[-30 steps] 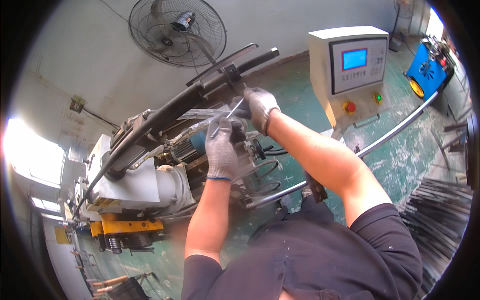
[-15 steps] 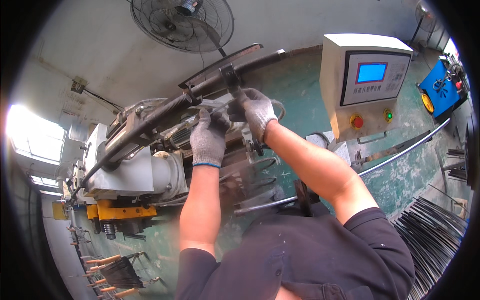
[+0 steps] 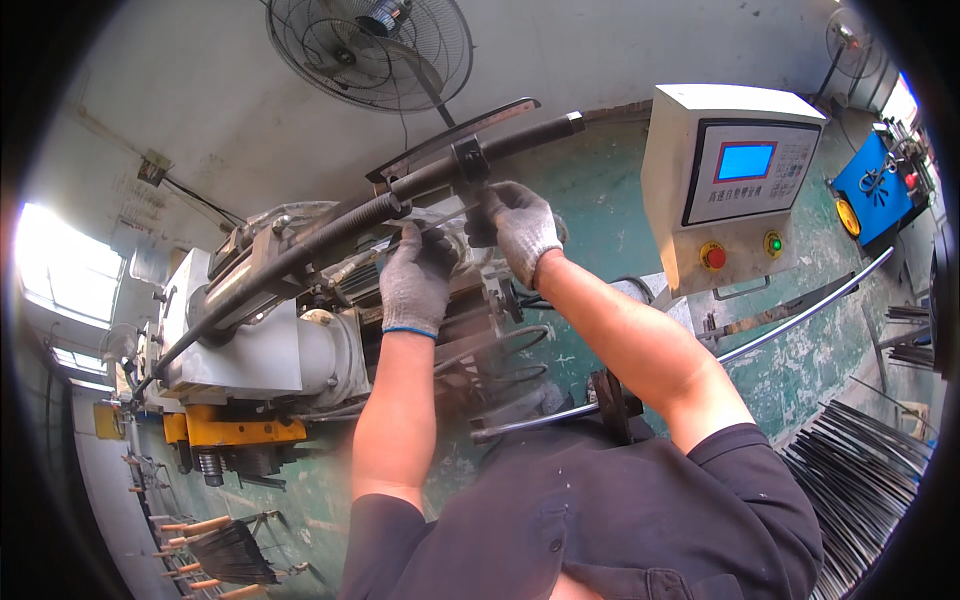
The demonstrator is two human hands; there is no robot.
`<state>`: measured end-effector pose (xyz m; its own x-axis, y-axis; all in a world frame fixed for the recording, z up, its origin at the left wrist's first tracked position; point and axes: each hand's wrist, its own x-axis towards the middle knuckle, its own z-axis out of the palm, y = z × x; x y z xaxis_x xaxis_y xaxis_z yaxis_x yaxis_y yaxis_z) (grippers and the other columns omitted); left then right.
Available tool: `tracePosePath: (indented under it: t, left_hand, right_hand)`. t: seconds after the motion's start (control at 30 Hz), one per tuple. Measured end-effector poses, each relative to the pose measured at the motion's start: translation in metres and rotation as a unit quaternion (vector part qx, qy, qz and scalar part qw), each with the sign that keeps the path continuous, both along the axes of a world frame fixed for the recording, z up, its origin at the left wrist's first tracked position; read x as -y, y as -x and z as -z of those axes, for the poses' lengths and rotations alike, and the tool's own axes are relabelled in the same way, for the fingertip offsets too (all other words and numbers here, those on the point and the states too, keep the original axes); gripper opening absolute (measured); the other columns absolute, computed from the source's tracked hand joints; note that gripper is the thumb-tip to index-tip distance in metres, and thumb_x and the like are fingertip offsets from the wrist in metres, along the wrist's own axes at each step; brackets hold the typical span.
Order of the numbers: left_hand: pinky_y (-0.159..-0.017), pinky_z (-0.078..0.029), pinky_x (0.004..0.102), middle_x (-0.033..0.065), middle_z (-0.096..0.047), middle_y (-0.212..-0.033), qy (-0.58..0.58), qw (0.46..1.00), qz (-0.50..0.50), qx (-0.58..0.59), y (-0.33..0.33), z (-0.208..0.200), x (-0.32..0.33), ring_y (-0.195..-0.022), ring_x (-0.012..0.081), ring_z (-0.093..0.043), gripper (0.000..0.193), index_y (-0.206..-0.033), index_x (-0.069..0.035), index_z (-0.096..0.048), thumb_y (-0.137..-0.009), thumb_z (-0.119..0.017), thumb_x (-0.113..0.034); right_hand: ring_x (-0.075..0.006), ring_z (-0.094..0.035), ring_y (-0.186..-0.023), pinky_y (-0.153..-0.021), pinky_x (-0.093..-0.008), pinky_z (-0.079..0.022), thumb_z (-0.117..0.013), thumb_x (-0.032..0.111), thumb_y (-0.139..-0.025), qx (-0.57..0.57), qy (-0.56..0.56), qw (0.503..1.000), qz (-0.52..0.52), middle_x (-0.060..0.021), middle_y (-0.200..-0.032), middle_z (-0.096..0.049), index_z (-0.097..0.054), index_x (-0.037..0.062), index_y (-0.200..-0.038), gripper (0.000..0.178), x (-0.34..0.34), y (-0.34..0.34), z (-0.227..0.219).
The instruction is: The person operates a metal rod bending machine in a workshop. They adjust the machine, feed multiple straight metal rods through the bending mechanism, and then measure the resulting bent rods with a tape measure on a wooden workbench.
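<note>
Both my hands wear grey knitted gloves and work beside a machine with a long dark bar and a threaded rod. My left hand is closed, thumb up, around the lower end of a thin metal rod. My right hand curls at the rod's upper end, just below a dark collar clamped on the long bar. The gloves hide both ends of the thin rod, and I cannot tell whether it is fixed to the collar.
A control box with a blue screen stands at right. The machine's white housing and yellow part lie left. A curved metal tube runs past my right arm. Dark rods are heaped at lower right; a fan hangs above.
The whole view has shifted slightly. My hands keep nearly the same hold by the bar, with the right fingers a little changed in pose.
</note>
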<state>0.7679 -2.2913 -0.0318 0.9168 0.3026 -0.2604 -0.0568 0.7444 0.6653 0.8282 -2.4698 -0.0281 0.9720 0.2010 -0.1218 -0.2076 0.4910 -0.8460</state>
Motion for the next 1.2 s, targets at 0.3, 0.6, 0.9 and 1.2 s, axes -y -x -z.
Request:
tracePosePath:
  t: [0.3,0.6,0.9,1.2]
  left_hand:
    - [-0.096,-0.057,0.0472,0.0113,-0.074,-0.11,0.009,1.0,-0.01,-0.004,0.003,0.0,-0.006,-0.1,0.0305,-0.069,0.021,-0.123,-0.005,-0.071,-0.112,-0.07,-0.023]
    - [-0.087,-0.057,0.0438,0.0099,-0.073,-0.103,0.006,1.0,-0.027,-0.015,-0.006,0.008,-0.015,-0.094,0.0273,-0.068,0.018,-0.119,-0.005,-0.072,-0.113,-0.067,-0.022]
    - [-0.083,-0.058,0.0409,0.0091,-0.072,-0.101,0.022,0.998,-0.063,-0.019,-0.005,-0.011,-0.003,-0.091,0.0252,-0.069,0.013,-0.12,-0.003,-0.07,-0.111,-0.069,-0.013]
    - [-0.086,-0.059,0.0431,0.0103,-0.07,-0.106,0.042,0.997,-0.051,-0.038,-0.03,0.011,-0.025,-0.098,0.0258,-0.07,0.015,-0.123,-0.003,-0.069,-0.11,-0.07,-0.009]
  right_hand:
    - [-0.0191,-0.078,-0.086,-0.076,-0.0352,-0.064,-0.069,0.017,-0.113,0.023,0.002,0.999,0.023,-0.0099,-0.102,-0.079,-0.073,0.0011,-0.124,0.02,-0.007,-0.004,0.008]
    - [-0.0199,-0.077,-0.087,-0.078,-0.036,-0.065,-0.069,0.015,-0.113,0.055,0.031,0.997,0.034,-0.0105,-0.105,-0.079,-0.072,0.0018,-0.127,0.02,-0.009,-0.009,0.017]
    - [-0.0173,-0.075,-0.087,-0.078,-0.0346,-0.064,-0.073,0.017,-0.111,0.056,0.029,0.997,0.052,-0.0099,-0.106,-0.079,-0.073,0.0015,-0.126,0.022,-0.011,-0.012,0.016]
    - [-0.0129,-0.064,-0.091,-0.086,-0.0301,-0.053,-0.077,0.011,-0.104,0.087,0.055,0.99,0.096,-0.0043,-0.103,-0.08,-0.079,0.0,-0.119,0.019,-0.012,-0.007,0.01]
